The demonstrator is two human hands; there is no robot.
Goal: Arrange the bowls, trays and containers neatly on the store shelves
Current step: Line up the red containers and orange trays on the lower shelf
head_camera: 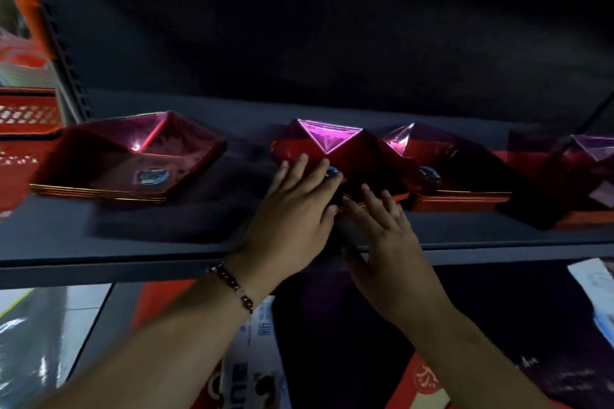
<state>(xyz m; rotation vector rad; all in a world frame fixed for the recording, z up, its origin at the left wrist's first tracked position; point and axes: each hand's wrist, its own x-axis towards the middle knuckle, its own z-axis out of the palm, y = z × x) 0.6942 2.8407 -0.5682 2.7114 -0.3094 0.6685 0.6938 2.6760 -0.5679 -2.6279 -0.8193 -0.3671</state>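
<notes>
Shelf (139,242) dark grey, w/ red tray stacks (109,173), dim store.

The front of the middle tray stack (335,156) is being hidden by the left hand (292,216) and right hand (385,239). The rightmost tray stack (584,176) and the red basket (23,129) are being cut off by the picture's edges. The packages below the shelf (99,262) are being blurred beyond reading.

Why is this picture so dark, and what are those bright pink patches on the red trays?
Head view: the shelf sits in dim light, its back almost black; the pink patches are glare on the glossy trays; both hands look slightly motion-blurred; the wide lens bends the shelf edge.
</notes>
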